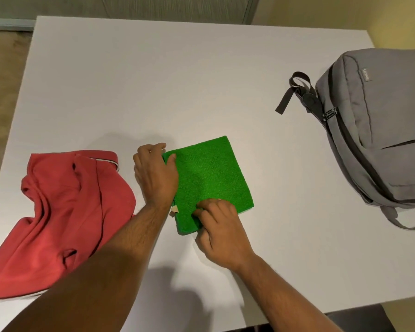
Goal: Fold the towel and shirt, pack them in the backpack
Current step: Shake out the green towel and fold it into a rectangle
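A green towel (213, 178), folded into a small square, lies in the middle of the white table (177, 80). My left hand (155, 174) grips its far left corner, thumb on top. My right hand (219, 230) pinches the towel's near edge with curled fingers. A small beige tag sticks out at the towel's left edge between my hands. A red shirt (65, 216) lies crumpled and unfolded at the left, partly under my left forearm. A grey backpack (379, 130) lies flat at the right, its zippers shut.
The backpack's dark strap loop (295, 89) points toward the table's middle, and a shoulder strap (410, 219) hangs near the right front edge. The table's front edge runs close below my arms. A dark chair seat (359, 319) shows at bottom right.
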Demonstrator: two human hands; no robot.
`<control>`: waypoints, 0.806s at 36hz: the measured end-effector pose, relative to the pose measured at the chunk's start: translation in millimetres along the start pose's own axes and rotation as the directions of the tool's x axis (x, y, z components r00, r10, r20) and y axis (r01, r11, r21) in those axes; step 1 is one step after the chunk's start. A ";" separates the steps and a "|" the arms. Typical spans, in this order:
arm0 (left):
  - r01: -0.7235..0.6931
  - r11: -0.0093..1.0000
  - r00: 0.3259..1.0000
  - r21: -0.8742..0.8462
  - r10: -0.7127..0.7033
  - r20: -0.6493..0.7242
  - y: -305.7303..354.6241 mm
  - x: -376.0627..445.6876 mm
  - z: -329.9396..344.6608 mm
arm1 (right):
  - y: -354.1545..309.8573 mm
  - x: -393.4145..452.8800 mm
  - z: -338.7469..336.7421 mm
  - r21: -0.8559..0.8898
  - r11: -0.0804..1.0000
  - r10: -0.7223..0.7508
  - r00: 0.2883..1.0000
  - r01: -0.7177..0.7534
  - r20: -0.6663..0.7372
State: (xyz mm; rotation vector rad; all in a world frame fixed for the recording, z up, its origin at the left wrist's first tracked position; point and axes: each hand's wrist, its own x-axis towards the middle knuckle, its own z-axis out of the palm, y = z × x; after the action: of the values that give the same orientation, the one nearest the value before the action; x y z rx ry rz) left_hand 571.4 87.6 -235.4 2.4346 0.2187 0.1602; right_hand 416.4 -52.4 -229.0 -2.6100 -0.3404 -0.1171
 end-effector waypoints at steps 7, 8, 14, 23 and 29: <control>-0.286 0.956 0.951 -0.064 0.291 0.101 29.4 -29.8 18.4 | 25.5 50.7 -19.3 0.080 0.960 0.277 0.943 -0.267 -0.186; -0.309 0.948 0.940 -0.078 0.317 0.123 31.5 -34.4 22.7 | 30.3 60.2 -22.6 0.080 0.954 0.300 0.934 -0.290 -0.193; -0.399 0.917 0.889 0.021 0.381 0.255 31.2 -47.3 37.7 | 57.8 102.8 -22.6 0.044 0.968 0.248 0.965 -0.245 -0.087; -0.429 0.869 0.876 0.246 0.335 0.346 3.9 -42.5 42.4 | 82.5 101.9 1.7 -0.153 0.975 0.179 0.978 -0.162 0.106; -0.369 0.872 0.914 0.321 0.277 0.298 -5.5 -39.6 36.7 | 85.6 101.7 1.4 -0.213 0.935 0.309 0.946 -0.283 0.100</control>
State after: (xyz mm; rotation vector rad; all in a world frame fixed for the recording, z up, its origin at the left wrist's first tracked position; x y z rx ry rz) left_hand 538.3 61.0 -269.2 2.8259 -0.3064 -0.0395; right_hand 537.0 -101.7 -255.7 -2.8368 0.0280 0.1341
